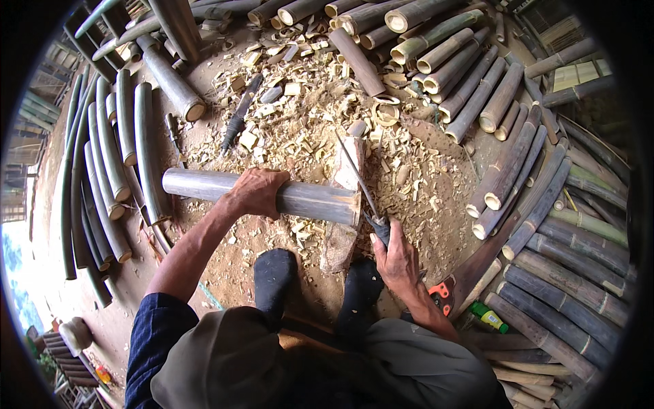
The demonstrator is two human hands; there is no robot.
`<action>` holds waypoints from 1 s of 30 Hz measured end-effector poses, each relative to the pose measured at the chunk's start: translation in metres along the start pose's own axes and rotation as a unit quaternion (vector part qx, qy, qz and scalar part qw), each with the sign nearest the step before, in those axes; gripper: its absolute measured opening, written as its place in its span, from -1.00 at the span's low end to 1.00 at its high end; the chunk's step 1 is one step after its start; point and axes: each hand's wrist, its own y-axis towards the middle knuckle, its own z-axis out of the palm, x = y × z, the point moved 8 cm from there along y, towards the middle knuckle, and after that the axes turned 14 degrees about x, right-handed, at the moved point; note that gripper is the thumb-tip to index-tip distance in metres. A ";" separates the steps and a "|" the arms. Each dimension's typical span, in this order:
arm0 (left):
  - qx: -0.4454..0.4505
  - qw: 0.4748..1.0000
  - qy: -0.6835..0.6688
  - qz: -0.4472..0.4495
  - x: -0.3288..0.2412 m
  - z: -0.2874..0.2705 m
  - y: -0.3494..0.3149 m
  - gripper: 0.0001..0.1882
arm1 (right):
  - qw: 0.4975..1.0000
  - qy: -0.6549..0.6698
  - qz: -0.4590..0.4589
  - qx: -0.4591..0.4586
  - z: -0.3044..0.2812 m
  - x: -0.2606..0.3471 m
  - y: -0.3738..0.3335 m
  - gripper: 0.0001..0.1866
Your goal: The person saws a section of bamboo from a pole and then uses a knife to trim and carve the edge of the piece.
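Note:
My left hand is wrapped over the middle of a thick grey bamboo tube, which lies crosswise in front of me. Its right end rests across a pale wooden block on the ground. Closed round a dark wrapped handle, my right hand holds a knife. The narrow blade points up and away, just beyond the tube's cut right end; whether it touches the bamboo I cannot tell.
Pale wood chips cover the ground ahead, with a second dark-handled blade among them. Bamboo tubes are stacked far and right; others lie left. Near my right forearm are an orange-handled saw and a green-yellow bottle.

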 end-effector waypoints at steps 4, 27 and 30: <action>0.001 1.000 -0.009 -0.012 0.003 0.002 -0.001 -0.36 | 0.994 0.022 -0.082 -0.066 -0.014 0.022 0.005 -0.53; -0.045 0.998 0.013 -0.037 0.008 0.015 -0.008 -0.40 | 0.994 0.019 -0.088 -0.062 -0.023 0.045 0.018 -0.71; -0.040 0.999 0.004 -0.035 -0.001 0.007 -0.003 -0.41 | 0.999 -0.028 0.024 0.034 0.010 -0.005 0.035 -0.73</action>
